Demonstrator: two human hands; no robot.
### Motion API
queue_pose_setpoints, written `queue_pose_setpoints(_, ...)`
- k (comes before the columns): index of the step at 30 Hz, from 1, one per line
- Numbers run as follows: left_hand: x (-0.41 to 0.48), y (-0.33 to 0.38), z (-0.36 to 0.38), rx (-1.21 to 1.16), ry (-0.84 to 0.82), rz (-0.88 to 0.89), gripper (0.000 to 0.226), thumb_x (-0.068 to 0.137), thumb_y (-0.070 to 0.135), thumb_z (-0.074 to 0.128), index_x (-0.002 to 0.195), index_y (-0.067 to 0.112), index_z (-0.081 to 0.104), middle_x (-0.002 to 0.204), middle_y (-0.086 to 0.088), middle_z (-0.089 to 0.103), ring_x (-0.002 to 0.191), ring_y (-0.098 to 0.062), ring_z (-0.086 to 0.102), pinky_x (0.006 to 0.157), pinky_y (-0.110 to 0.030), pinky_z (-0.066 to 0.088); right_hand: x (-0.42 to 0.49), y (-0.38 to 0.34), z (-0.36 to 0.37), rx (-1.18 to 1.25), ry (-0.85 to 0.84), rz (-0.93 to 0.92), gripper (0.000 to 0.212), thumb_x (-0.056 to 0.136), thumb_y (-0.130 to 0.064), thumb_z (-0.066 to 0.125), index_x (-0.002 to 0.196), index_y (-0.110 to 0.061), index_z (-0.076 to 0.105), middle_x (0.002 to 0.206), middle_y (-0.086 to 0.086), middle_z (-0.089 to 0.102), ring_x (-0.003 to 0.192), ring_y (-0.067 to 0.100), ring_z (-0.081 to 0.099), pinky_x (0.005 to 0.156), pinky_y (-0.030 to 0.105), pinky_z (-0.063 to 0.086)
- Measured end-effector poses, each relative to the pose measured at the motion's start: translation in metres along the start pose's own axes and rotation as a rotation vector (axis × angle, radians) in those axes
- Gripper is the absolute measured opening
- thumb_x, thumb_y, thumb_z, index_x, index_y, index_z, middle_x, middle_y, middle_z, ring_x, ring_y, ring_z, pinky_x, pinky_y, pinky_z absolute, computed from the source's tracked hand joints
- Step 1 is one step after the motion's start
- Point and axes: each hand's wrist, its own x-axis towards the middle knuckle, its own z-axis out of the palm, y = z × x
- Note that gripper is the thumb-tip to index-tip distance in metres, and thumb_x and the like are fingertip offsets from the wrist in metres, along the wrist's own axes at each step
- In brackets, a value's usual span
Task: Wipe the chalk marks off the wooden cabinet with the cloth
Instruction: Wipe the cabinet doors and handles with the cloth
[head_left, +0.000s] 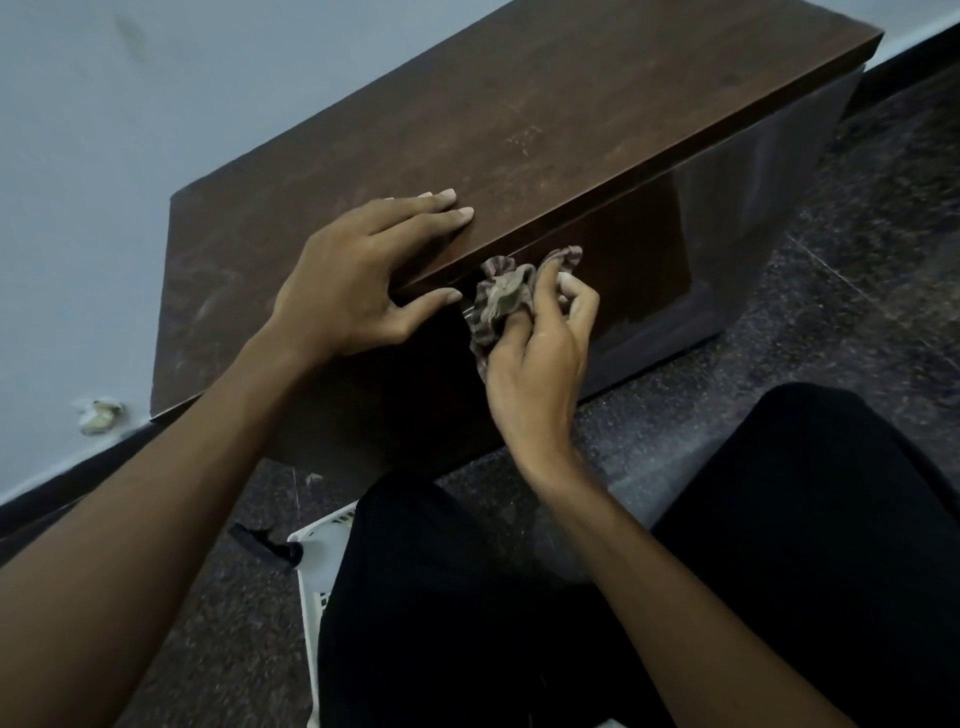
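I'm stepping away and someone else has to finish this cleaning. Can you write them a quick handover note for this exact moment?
Left hand: open, fingers flat on top of the cabinet near its front edge, thumb at the edge.
Right hand: grips the crumpled cloth and presses it to the cabinet's front face, just under the top edge.
Done: wiping is under way on the front; how much is already clean cannot be told.
Left: faint whitish marks show on the top, with more smudges toward its left end. Wipe those, then check the front.
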Motion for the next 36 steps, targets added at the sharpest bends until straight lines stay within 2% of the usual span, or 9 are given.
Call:
queue_pose_setpoints(3, 0.0, 0.0, 0.0, -0.006, 0.003, 0.002, 0.062, 0.091, 0.043, 0.074, 0.147, 0.021, 0.056, 0.152, -0.001, 0.055, 0.139, -0.02, 0.054, 0.11, -0.047, 0.049, 0.003, -0.004, -0.001, 0.127, -0.023, 0.177, 0.051, 0.102, -0.008, 0.044, 0.152, -0.012, 0.038, 0.115, -0.007, 0.04, 0.094, -0.014, 0.047, 0.081, 0.001, 0.04)
queue_pose_setpoints(5, 0.0, 0.0, 0.0, -0.011, 0.005, 0.0, 0.062, 0.091, 0.044, 0.073, 0.147, 0.021, 0.057, 0.152, -0.001, 0.055, 0.139, -0.02, 0.054, 0.11, -0.047, 0.049, 0.006, -0.004, -0.002, 0.11, -0.053, 0.189, 0.05, 0.103, -0.01, 0.043, 0.152, -0.013, 0.038, 0.113, -0.008, 0.039, 0.09, -0.019, 0.046, 0.077, -0.001, 0.038)
queue_pose_setpoints(8, 0.001, 0.001, 0.0, -0.013, -0.001, 0.007, 0.062, 0.091, 0.043, 0.073, 0.147, 0.02, 0.057, 0.152, -0.001, 0.055, 0.139, -0.02, 0.054, 0.11, -0.047, 0.049, -0.002, -0.006, -0.005, -0.056, -0.073, 0.041, 0.051, 0.101, -0.012, 0.044, 0.152, -0.012, 0.038, 0.12, -0.002, 0.041, 0.089, -0.003, 0.052, 0.076, 0.009, 0.046)
queue_pose_setpoints(12, 0.002, 0.002, -0.001, -0.009, 0.0, 0.003, 0.062, 0.091, 0.043, 0.074, 0.146, 0.02, 0.057, 0.152, -0.001, 0.055, 0.139, -0.02, 0.054, 0.11, -0.047, 0.049, -0.022, 0.021, 0.001, -0.291, -0.104, -0.078, 0.061, 0.095, -0.013, 0.047, 0.154, -0.013, 0.032, 0.124, 0.004, 0.041, 0.092, 0.021, 0.056, 0.072, 0.041, 0.056)
queue_pose_setpoints(16, 0.002, 0.001, -0.001, 0.004, -0.017, 0.003, 0.063, 0.092, 0.043, 0.074, 0.147, 0.02, 0.056, 0.153, 0.0, 0.054, 0.141, -0.019, 0.052, 0.112, -0.047, 0.048, -0.018, 0.041, -0.005, -0.178, -0.073, -0.133, 0.058, 0.093, -0.01, 0.041, 0.151, -0.011, 0.038, 0.121, 0.005, 0.046, 0.091, 0.022, 0.056, 0.067, 0.038, 0.056)
queue_pose_setpoints(20, 0.002, 0.0, 0.001, 0.02, -0.022, -0.001, 0.062, 0.093, 0.044, 0.073, 0.147, 0.02, 0.056, 0.154, 0.001, 0.053, 0.143, -0.017, 0.051, 0.115, -0.047, 0.044, -0.014, 0.039, -0.012, -0.014, 0.022, -0.259, 0.055, 0.089, 0.002, 0.043, 0.144, 0.0, 0.047, 0.122, 0.005, 0.045, 0.098, 0.025, 0.056, 0.076, 0.039, 0.054)
queue_pose_setpoints(25, 0.003, 0.002, 0.002, 0.03, -0.016, 0.018, 0.06, 0.094, 0.042, 0.074, 0.145, 0.015, 0.058, 0.151, -0.002, 0.055, 0.142, -0.019, 0.052, 0.117, -0.05, 0.042, 0.014, 0.04, -0.019, 0.002, 0.025, -0.19, 0.058, 0.086, 0.0, 0.043, 0.143, -0.007, 0.051, 0.12, 0.008, 0.052, 0.105, 0.02, 0.056, 0.08, 0.037, 0.055)
queue_pose_setpoints(31, 0.006, 0.007, 0.002, 0.06, -0.011, 0.019, 0.058, 0.093, 0.039, 0.075, 0.14, 0.008, 0.061, 0.148, -0.009, 0.057, 0.138, -0.024, 0.056, 0.115, -0.054, 0.042, 0.011, 0.062, -0.028, 0.086, 0.039, -0.077, 0.063, 0.075, 0.004, 0.043, 0.135, -0.005, 0.059, 0.112, 0.007, 0.055, 0.091, 0.014, 0.054, 0.072, 0.033, 0.054)
queue_pose_setpoints(36, 0.011, 0.015, -0.001, 0.025, -0.036, 0.03, 0.059, 0.094, 0.035, 0.074, 0.139, 0.0, 0.059, 0.146, -0.013, 0.056, 0.137, -0.025, 0.056, 0.114, -0.054, 0.045, 0.022, 0.097, -0.04, 0.282, -0.18, 0.118, 0.061, 0.083, 0.013, 0.042, 0.137, -0.009, 0.059, 0.115, 0.005, 0.054, 0.1, 0.019, 0.058, 0.081, 0.023, 0.052)
